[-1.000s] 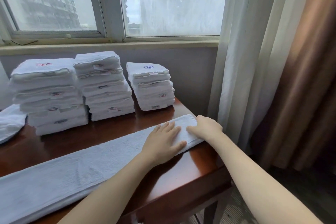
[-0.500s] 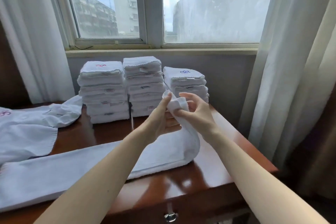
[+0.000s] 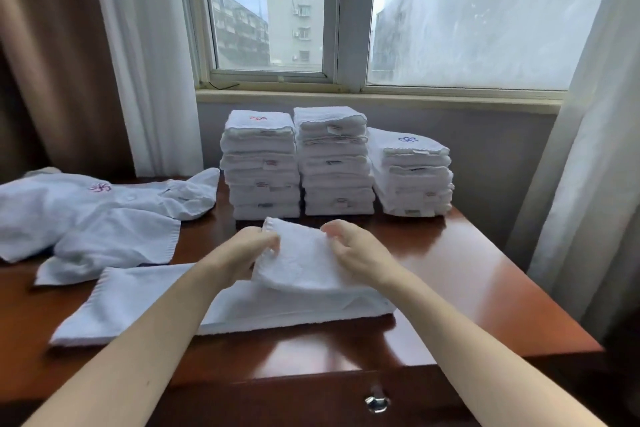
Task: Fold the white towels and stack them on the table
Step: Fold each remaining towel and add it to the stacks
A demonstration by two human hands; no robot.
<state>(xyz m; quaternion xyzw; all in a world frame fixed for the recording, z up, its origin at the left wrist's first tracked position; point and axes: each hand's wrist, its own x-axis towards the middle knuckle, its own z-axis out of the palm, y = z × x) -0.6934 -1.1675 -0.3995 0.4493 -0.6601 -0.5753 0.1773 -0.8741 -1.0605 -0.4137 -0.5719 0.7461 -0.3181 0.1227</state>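
Your left hand [image 3: 249, 253] and right hand [image 3: 356, 250] both have fingers curled onto the towel [image 3: 298, 263], each pinching one side of its doubled-over end, which is raised just above the lower layer. The rest of the towel lies flat along the front of the desk [image 3: 467, 274], running off to your left. Behind it, three stacks [image 3: 334, 163] of folded towels sit side by side under the window [image 3: 450, 10], and a loose pile [image 3: 86, 215] of unfolded ones lies far left.
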